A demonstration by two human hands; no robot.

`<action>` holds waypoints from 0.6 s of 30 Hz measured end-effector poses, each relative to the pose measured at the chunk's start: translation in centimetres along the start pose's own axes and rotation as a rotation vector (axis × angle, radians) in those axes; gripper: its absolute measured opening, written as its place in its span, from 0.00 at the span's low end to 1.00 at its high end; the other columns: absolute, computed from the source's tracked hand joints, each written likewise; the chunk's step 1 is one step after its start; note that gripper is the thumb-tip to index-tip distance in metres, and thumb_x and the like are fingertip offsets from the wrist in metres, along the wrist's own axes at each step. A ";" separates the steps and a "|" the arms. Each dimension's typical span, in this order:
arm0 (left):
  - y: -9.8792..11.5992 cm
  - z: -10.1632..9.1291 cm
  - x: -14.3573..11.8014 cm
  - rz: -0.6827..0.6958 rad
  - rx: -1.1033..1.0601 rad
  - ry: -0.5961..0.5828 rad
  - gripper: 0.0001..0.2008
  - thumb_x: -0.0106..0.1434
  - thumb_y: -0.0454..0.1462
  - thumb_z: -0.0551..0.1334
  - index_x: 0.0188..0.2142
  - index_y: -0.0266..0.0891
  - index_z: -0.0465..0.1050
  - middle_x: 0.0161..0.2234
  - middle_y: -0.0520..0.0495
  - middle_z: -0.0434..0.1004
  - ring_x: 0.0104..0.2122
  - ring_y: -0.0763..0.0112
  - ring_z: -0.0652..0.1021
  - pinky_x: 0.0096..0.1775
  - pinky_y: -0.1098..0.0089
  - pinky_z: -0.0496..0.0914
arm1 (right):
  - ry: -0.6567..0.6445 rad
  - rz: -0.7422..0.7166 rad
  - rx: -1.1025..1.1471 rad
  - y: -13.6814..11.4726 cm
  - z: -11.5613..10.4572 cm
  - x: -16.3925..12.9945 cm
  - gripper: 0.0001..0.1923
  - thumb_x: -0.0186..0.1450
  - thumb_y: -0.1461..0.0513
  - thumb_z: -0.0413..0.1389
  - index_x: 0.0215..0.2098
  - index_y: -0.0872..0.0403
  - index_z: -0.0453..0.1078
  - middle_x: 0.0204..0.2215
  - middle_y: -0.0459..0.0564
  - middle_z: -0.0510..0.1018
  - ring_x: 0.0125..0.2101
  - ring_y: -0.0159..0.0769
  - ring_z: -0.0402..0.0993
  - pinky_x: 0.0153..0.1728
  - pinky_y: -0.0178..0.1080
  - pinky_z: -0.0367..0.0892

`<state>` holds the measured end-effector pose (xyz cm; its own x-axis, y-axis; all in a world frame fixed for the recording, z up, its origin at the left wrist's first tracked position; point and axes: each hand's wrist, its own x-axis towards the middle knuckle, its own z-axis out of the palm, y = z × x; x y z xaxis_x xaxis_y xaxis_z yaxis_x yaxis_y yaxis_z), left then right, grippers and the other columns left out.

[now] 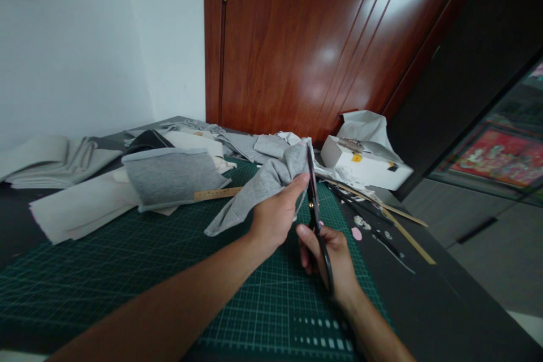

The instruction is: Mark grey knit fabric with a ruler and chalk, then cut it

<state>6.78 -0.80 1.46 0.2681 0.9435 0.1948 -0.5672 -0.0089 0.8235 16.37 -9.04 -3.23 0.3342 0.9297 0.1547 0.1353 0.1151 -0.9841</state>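
Item: soft grey knit fabric strip [258, 189], light and limp, draped over the green gridded cutting mat [127, 271]; we judge it best pinched near the cut. Our left hand [275, 215] grips its raised end. Our right hand [328, 257] clasps long black-handled scissors [314, 203], blades upright beside the fabric.

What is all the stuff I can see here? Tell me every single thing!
grey cloth: one, grey, held up over the mat by the left hand
scissors: one pair, black, in the right hand, blades at the cloth's edge
cutting mat: one, dark green with a grid, on the table
folded grey fabric: one, grey, at the mat's far edge
wooden ruler: one, tan, partly under the fabrics
pale fabric pieces: several, cream, left of the mat
white box: one, white, far right of the table
door: one, reddish brown, behind the table
left hand: gripping the cloth
right hand: closed in the scissors' handles
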 end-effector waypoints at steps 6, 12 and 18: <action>-0.2 -0.1 0.1 0.000 -0.001 -0.002 0.15 0.59 0.49 0.74 0.40 0.43 0.86 0.47 0.47 0.86 0.56 0.59 0.81 0.65 0.60 0.64 | 0.007 -0.005 -0.003 0.2 0.0 0.1 0.29 0.59 0.39 0.66 0.20 0.53 0.69 0.10 0.43 0.70 0.10 0.26 0.60 0.11 0.29 0.54; -0.2 0.0 0.0 -0.013 0.000 -0.004 0.15 0.59 0.49 0.74 0.39 0.42 0.86 0.45 0.47 0.87 0.51 0.59 0.82 0.61 0.60 0.69 | 0.012 -0.007 0.001 0.4 0.0 0.1 0.28 0.59 0.39 0.66 0.21 0.53 0.69 0.10 0.42 0.70 0.09 0.26 0.60 0.11 0.29 0.55; -0.1 0.0 0.0 -0.046 0.001 0.003 0.15 0.58 0.49 0.74 0.35 0.40 0.85 0.39 0.46 0.87 0.43 0.60 0.84 0.52 0.63 0.74 | 0.000 -0.010 -0.008 0.2 -0.2 0.1 0.29 0.59 0.39 0.66 0.21 0.54 0.68 0.12 0.43 0.71 0.11 0.26 0.63 0.12 0.29 0.56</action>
<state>6.78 -0.80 1.39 0.2916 0.9438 0.1557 -0.5541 0.0339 0.8318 16.57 -9.02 -3.39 0.3332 0.9284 0.1646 0.1464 0.1215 -0.9817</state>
